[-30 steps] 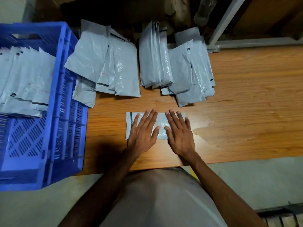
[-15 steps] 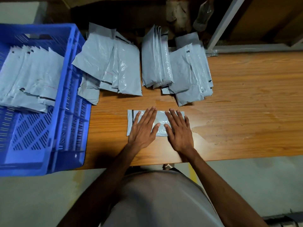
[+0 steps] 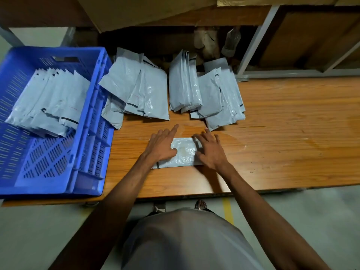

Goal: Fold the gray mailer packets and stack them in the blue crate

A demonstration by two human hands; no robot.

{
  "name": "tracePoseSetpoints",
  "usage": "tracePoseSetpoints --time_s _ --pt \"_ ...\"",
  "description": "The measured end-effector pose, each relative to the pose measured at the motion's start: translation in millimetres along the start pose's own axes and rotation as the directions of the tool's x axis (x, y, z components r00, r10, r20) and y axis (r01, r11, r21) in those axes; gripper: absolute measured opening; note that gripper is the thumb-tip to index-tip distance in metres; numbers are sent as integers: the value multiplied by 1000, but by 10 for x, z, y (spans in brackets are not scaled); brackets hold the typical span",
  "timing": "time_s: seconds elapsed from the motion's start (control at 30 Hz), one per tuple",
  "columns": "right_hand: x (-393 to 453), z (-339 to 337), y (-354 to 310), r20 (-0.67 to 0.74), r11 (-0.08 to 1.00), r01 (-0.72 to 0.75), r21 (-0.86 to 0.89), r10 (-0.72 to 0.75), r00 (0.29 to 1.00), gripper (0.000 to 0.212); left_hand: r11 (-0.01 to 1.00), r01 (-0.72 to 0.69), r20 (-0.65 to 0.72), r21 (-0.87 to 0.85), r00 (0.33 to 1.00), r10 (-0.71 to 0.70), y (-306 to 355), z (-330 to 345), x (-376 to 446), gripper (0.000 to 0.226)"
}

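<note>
Both hands lie flat w/ straight fingers on one folded gray packet [image 3: 183, 152] on the wooden surface [image 3: 282, 137]: left hand [image 3: 162, 146] presses its left part, right hand [image 3: 211, 151] its right part. Beyond the fingertips lie two piles of unfolded packets [image 3: 140, 92], approx. one per hand. Left of the left hand stands the blue crate [image 3: 81, 156] w/ folded packets [image 3: 50, 100] stacked inside.

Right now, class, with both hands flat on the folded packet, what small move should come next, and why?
Probably grip the folded packet and carry it left to the blue crate. It already lies folded on the table under the left hand and right hand, and folded packets are already stacked in the crate.
</note>
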State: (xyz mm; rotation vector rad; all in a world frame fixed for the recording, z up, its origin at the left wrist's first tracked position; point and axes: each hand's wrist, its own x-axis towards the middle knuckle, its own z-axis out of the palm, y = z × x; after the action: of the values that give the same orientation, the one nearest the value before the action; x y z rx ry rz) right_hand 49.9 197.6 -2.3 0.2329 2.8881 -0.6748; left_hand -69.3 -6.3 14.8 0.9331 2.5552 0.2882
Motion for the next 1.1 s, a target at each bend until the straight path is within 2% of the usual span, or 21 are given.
tracePoseSetpoints --time_s 0.1,0.2,0.27,0.33,0.43,0.5,0.63,0.83,0.97,1.1 --pt "73 -166 -89 47 999 -34 29 33 998 66 996 14 33 -86 999 -11 50 -108 8 104" --pt "85 -324 -153 51 997 -41 59 38 998 44 997 -53 -36 -59 998 51 78 -199 -15 86" --pt "51 -419 -186 -104 1000 16 26 -13 994 32 996 -88 -124 -27 989 84 105 -255 -70 72" --pt "-14 -519 -235 -276 997 68 -26 -73 959 30 992 -123 -243 13 962 123 127 -298 -150 58" --pt "-170 -534 -302 -401 991 100 -87 -126 907 35 971 -180 -396 158 889 230 156 -261 -299 49" --pt "-273 -362 -271 -357 989 93 -117 -130 925 40 964 -192 -396 182 883 251 127 -96 -384 48" --pt "-482 60 -111 -158 993 92 -71 -102 982 32 982 -158 -191 99 966 175 -44 309 -592 55" --pt "-365 201 -131 -343 995 94 15 -83 936 37 998 -55 -336 2 940 53 4 452 -498 54" --pt "-121 323 -150 -259 998 58 -34 -64 964 56 999 20 -284 51 959 -5 -4 624 -295 59" --pt "-47 430 -99 -212 995 59 -76 -74 974 60 996 33 -298 81 955 -7 -29 723 -248 61"
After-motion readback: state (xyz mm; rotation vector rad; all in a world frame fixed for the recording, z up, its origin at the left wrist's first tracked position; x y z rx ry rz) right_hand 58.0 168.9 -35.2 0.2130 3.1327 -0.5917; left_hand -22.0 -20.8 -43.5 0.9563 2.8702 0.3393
